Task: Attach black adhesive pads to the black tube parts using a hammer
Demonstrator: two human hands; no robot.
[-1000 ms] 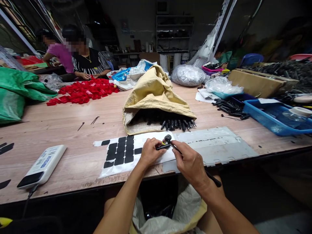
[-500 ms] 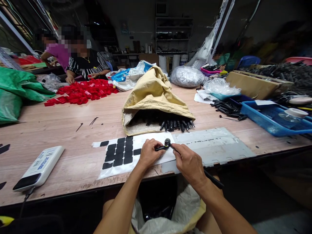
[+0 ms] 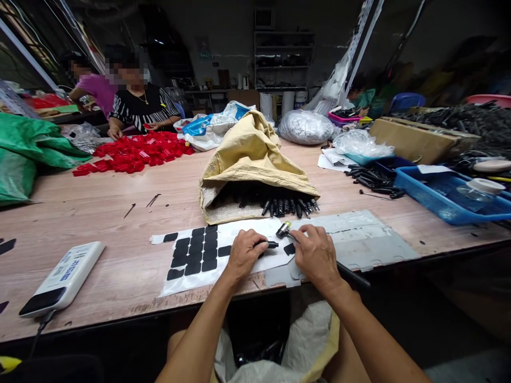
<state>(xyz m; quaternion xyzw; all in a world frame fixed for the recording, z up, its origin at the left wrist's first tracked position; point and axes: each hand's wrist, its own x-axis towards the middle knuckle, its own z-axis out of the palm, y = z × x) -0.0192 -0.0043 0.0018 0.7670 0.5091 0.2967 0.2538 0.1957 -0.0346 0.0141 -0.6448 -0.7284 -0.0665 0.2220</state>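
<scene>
My left hand [image 3: 244,252] is closed around a slim black pen-like part [image 3: 272,244], whose tip points right, low over the white sheet. In my right hand [image 3: 318,254] is a small hammer [image 3: 284,229] with a metal head, a yellow-green face and a black handle running back under my wrist. The hammer's head is raised just beyond the black part and apart from it. Black rounded-square pads [image 3: 195,250] lie on the white sheet [image 3: 235,268] left of my hands. One more black pad [image 3: 289,249] shows between them.
A yellow woven sack [image 3: 251,154] spills black parts [image 3: 289,206] behind my hands. An open sack [image 3: 307,340] sits at my lap. Left are a white power bank [image 3: 64,277] and red pieces [image 3: 139,151], with a person [image 3: 143,106] behind. At right stands a blue tray [image 3: 451,197].
The hammer has lifted off the black part and shifted right and up, its head turning sideways. My right hand has moved slightly right. My left hand keeps its hold.
</scene>
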